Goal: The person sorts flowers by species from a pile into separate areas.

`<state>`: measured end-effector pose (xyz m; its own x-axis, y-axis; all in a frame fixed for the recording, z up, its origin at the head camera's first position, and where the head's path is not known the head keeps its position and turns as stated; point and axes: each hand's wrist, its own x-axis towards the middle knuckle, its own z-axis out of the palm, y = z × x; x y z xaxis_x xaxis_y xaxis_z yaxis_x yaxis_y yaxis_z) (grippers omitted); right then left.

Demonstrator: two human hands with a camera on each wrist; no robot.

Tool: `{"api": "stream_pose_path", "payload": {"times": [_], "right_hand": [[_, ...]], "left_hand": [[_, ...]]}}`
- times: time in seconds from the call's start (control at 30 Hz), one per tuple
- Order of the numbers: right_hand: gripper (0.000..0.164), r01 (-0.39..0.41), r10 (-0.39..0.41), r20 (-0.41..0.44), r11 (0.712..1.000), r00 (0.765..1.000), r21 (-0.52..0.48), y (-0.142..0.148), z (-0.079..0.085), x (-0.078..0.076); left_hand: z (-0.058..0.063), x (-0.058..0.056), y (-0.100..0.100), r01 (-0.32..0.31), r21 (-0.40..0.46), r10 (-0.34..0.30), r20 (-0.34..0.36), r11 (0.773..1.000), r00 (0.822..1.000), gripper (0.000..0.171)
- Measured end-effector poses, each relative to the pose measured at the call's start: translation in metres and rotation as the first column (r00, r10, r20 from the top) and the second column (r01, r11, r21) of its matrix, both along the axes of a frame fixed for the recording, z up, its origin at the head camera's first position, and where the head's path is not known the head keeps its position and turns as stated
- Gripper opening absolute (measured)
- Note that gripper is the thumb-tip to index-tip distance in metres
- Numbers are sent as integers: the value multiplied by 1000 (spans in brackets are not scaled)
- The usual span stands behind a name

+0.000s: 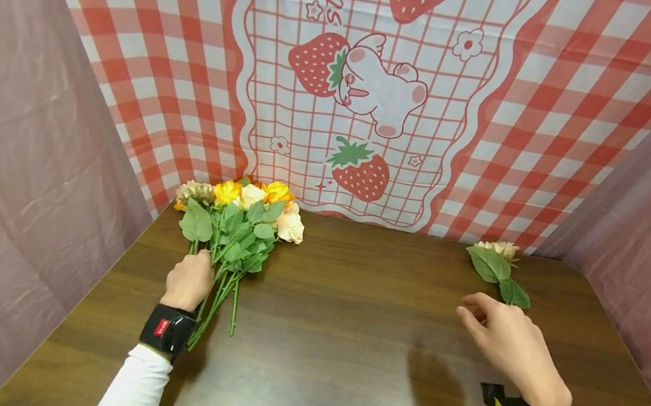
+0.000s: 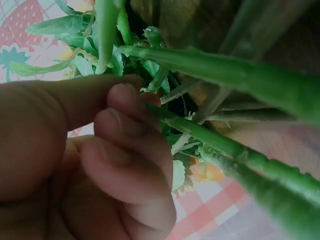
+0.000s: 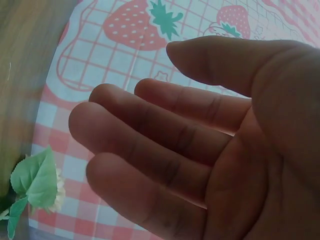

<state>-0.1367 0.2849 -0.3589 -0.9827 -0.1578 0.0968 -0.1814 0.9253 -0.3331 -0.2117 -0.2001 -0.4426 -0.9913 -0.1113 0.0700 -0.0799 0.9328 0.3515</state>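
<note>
On the left of the table lies a bunch of artificial flowers (image 1: 248,234), with yellow, orange and cream heads at the back and green stems (image 1: 221,305) toward the front. My left hand (image 1: 189,281) is at the bunch's left side, fingers curled and pinching a green flower stem (image 2: 200,132); other stems cross close by in the left wrist view. My right hand (image 1: 512,344) hovers on the right with fingers loosely bent and nothing in its palm, as the right wrist view shows. Just beyond it lies a single cream flower (image 1: 496,249) with green leaves (image 1: 490,265); its stem is hidden behind the hand.
The brown wooden table (image 1: 333,339) carries both groups of flowers. A red-and-white checked cloth (image 1: 531,120) with strawberries hangs along its back edge. Pale curtains (image 1: 33,147) hang at both sides.
</note>
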Motion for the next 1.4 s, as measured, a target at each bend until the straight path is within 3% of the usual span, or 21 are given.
{"api": "stream_pose_path", "payload": {"times": [0.6, 0.97, 1.13, 1.23, 1.33, 1.4], "right_hand": [[26, -9, 9, 18, 1000, 1000, 0, -6, -4, -1], [24, -21, 21, -7, 1000, 1000, 6, -9, -5, -2], [21, -39, 38, -43, 999, 998, -18, -13, -4, -2], [18, -68, 63, -94, 997, 994, -47, -22, -4, -1], [16, -105, 93, -148, 992, 985, -70, -34, -4, 1], [16, -135, 117, -173, 986, 978, -98, -44, -5, 3]], "left_hand": [[8, 1, -4, 32, 6, -30, -158, 999, 987, 17], [24, 3, 0, 54, 92, -23, -312, 994, 950, 15], [34, 8, 9, 101, 111, -50, -394, 989, 918, 19], [42, 14, 21, 169, 126, -95, -452, 978, 887, 19], [50, 21, 39, 288, 140, -178, -516, 947, 838, 14], [52, 25, 53, 385, 158, -247, -540, 909, 804, 11]]}}
